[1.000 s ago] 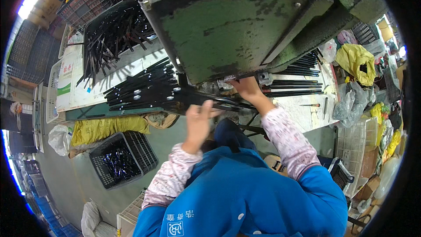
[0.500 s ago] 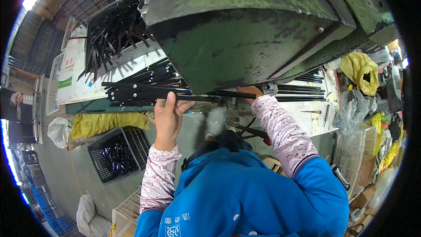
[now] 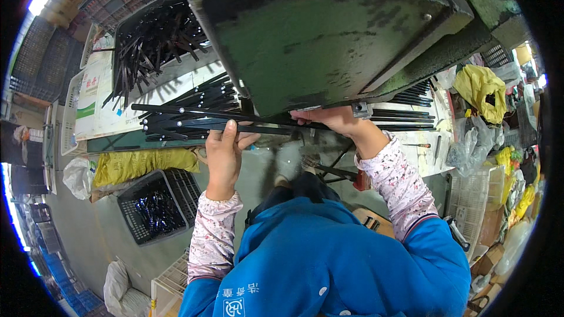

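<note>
My left hand (image 3: pixel 226 149) is closed, thumb on top, around long black metal bars (image 3: pixel 202 125) at the front edge of the bench. Bright round rivets dot the bars. My right hand (image 3: pixel 338 120) reaches in under the green machine head (image 3: pixel 329 47), its fingers closed on the right part of a long bar; the fingertips are partly in shadow. A small metal block (image 3: pixel 361 110) on the machine sits just beside the right wrist. More riveted black bars (image 3: pixel 214 94) lie in a loose pile behind my left hand.
A heap of black strips (image 3: pixel 147 53) fills a container at the back left. Parallel black bars (image 3: pixel 405 119) lie on the bench at right. Below left stands a dark crate (image 3: pixel 132 214) of small parts, near a yellow sack (image 3: pixel 147 167). Plastic bags (image 3: pixel 467 152) crowd the right side.
My right hand has moved left along the bar and shows more from under the machine head. The long bar's left end has risen slightly. My left hand stays nearly in place.
</note>
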Tool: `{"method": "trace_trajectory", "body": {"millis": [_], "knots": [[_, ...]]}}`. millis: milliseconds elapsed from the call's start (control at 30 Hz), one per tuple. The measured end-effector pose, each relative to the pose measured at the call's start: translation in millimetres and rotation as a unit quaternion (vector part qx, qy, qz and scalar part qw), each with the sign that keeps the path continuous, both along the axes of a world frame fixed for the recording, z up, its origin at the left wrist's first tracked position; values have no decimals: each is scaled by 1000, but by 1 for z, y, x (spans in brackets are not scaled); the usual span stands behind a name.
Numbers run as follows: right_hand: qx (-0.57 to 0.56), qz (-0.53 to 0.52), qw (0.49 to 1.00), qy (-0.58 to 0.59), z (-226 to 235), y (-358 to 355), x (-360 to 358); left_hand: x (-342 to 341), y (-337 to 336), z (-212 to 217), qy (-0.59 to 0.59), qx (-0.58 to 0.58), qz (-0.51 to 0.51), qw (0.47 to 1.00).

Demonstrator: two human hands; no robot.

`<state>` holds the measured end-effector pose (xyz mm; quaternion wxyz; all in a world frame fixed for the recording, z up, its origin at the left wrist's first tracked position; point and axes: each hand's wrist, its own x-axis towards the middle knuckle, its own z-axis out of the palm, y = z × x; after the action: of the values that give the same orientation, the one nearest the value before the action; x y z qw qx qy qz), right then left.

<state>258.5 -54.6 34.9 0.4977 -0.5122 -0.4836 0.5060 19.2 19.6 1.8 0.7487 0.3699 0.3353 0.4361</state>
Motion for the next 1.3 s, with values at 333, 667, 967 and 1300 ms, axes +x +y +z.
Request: {"method": "trace_trajectory", "body": {"millis": [333,667,967,1300], "knots": [[-61,-10,997,-40,-2,6,-4,-3,-5,-12,-8,1,13,1000],[50,-95,888,-447,-57,8,27,0,-7,-6,-16,15,19,1000],[363,-84,730,-573,-19,-7,-14,2,-14,-1,0,20,28,999],[311,-236,755,-527,-22,-23,-24,2,-12,-7,-3,19,26,999]]}}
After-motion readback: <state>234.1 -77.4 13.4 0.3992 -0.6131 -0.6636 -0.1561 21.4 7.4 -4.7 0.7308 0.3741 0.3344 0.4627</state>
